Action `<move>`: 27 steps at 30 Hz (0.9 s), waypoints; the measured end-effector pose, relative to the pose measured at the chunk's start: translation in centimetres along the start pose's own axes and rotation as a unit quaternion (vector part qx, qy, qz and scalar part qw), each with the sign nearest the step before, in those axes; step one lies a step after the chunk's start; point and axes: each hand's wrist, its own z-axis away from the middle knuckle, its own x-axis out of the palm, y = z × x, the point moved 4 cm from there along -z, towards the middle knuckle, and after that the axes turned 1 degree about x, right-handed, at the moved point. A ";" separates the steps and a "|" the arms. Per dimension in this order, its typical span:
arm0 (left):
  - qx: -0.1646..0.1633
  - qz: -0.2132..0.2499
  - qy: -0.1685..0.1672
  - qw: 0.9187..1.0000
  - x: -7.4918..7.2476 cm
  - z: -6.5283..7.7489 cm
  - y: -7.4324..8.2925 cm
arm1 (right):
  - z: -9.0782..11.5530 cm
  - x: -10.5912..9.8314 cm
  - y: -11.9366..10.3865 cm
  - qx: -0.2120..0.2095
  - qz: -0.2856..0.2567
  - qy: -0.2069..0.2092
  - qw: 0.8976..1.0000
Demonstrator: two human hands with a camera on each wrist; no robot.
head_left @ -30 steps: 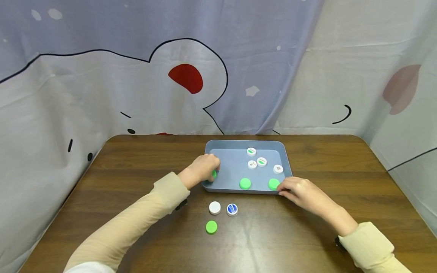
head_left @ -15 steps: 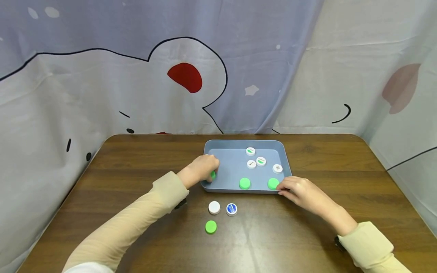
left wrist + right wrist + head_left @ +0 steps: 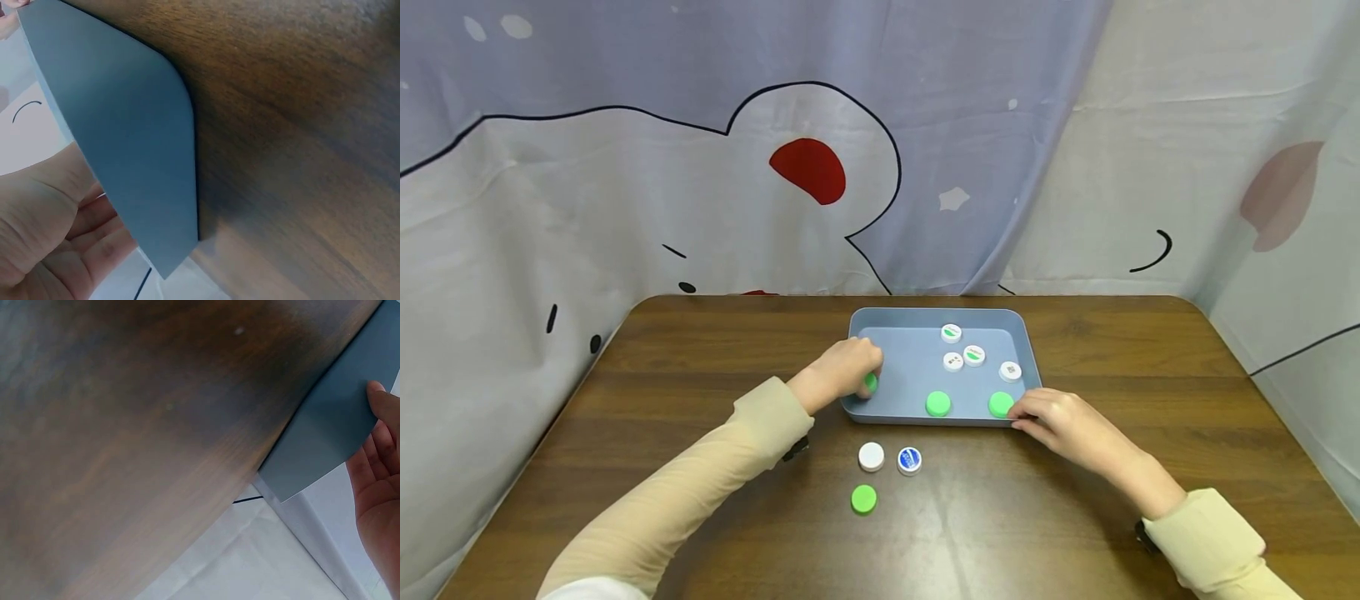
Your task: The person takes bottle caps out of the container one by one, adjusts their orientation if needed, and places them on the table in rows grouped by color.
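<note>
A blue-grey tray (image 3: 910,421) stands on the table. My left hand (image 3: 842,368) reaches over its left wall, fingers curled down at a green bottle cap (image 3: 871,383) that they partly cover. In the left wrist view the fingers pass behind the tray wall (image 3: 137,137), so the cap is hidden there. My right hand (image 3: 1063,421) grips the tray's near right corner, with the thumb (image 3: 382,403) on the outer wall. Beside its fingertips lies another green cap (image 3: 1001,405); a third green cap (image 3: 937,404) lies near the front wall.
Several white caps, such as one with a green print (image 3: 973,356), lie in the tray's right half. In front of the tray are a plain white cap (image 3: 871,457), a blue-and-white cap (image 3: 909,461) and a brighter green cap (image 3: 863,499). A printed curtain (image 3: 700,192) hangs behind the table.
</note>
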 end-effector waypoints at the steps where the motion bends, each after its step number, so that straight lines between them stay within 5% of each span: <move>1: -0.001 -0.001 0.003 1.000 -0.1 0.0 0.1 | 0.0 0.0 0.0 0.000 0.001 0.001 1.000; 17: 0.003 -0.002 0.024 1.000 -1.9 0.4 1.4 | 0.0 0.0 0.0 -0.001 0.003 0.001 1.000; 27: 0.037 -0.022 0.042 0.998 -3.3 0.9 2.9 | 0.0 -0.1 0.0 -0.007 0.003 0.004 1.000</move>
